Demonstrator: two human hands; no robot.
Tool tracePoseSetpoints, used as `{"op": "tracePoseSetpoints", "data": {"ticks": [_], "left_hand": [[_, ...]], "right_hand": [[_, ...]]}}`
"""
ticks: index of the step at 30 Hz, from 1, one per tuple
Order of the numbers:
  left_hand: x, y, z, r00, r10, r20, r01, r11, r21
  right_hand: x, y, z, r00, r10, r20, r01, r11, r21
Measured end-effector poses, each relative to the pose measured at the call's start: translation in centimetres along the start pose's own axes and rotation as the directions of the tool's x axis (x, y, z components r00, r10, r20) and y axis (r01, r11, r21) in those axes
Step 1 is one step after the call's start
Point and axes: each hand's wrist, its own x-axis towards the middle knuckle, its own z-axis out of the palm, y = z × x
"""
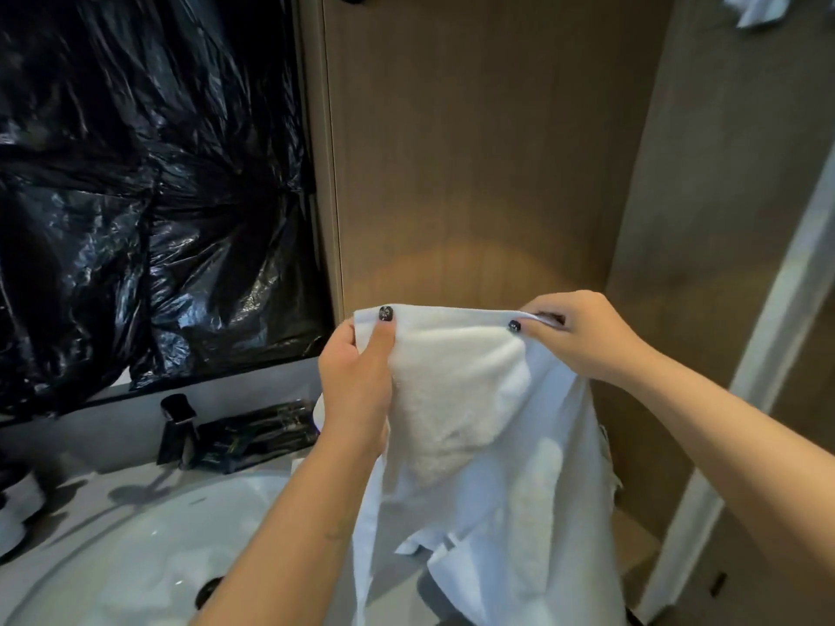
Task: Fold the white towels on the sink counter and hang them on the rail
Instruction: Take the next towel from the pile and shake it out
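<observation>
A white towel (474, 426) hangs in the air in front of a brown wall panel, above the right end of the sink counter (90, 485). My left hand (357, 386) grips its upper left corner, thumb on the front of the cloth. My right hand (583, 336) pinches the upper right edge. The top edge runs taut between both hands and the rest drapes down in loose folds. Another white cloth (754, 6) shows at the top right corner, partly cut off. No rail is visible.
A white basin (135, 548) with a dark drain (208, 589) lies below left. A black faucet (178, 426) and a dark packet (257, 433) stand behind it. Black plastic sheeting (149, 183) covers the mirror. A pale door frame (741, 390) runs along the right.
</observation>
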Motion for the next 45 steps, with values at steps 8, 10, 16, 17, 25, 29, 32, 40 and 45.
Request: {"op": "tracePoseSetpoints", "data": {"ticks": [8, 10, 16, 17, 25, 29, 32, 40, 45], "left_hand": [[-3.1, 1.8, 4.1, 0.995, 0.100, 0.017, -0.099, 0.992, -0.078], [-4.2, 1.7, 5.5, 0.998, 0.066, 0.017, -0.065, 0.996, -0.065], [-7.6, 1.1, 9.1, 0.995, -0.098, -0.016, 0.095, 0.984, -0.153], [-8.3, 1.0, 9.4, 0.993, -0.115, -0.023, 0.109, 0.979, -0.175], [-11.3, 4.4, 6.4, 0.980, -0.025, -0.199, -0.023, 0.972, -0.232], [-12.1, 5.4, 2.8, 0.921, -0.048, -0.387, 0.006, 0.994, -0.109], [-12.7, 5.0, 0.0, 0.898, 0.053, -0.437, 0.061, 0.968, 0.242], [-16.3, 3.4, 2.3, 0.985, 0.090, 0.145, -0.168, 0.654, 0.738], [-17.0, 1.7, 4.3, 0.938, -0.071, 0.340, -0.228, 0.614, 0.756]], "right_hand": [[-4.5, 3.2, -1.0, 0.983, 0.087, 0.165, -0.090, 0.996, 0.010], [-6.1, 4.3, -0.8, 0.965, 0.142, 0.221, -0.145, 0.989, -0.005], [-10.5, 7.5, -1.4, 0.899, 0.322, 0.297, -0.330, 0.944, -0.023], [-11.0, 8.1, -1.5, 0.876, 0.378, 0.300, -0.387, 0.921, -0.029], [-14.3, 11.7, -3.6, 0.819, 0.561, 0.120, -0.567, 0.824, 0.019], [-13.3, 9.1, -4.0, 0.818, 0.562, 0.122, -0.571, 0.772, 0.279], [-12.4, 5.8, -4.5, 0.870, 0.456, 0.187, -0.489, 0.750, 0.446], [-12.8, -0.3, -4.5, 0.943, 0.052, 0.328, -0.182, 0.907, 0.379], [-13.7, -1.5, -4.7, 0.961, -0.072, 0.268, -0.018, 0.948, 0.317]]}}
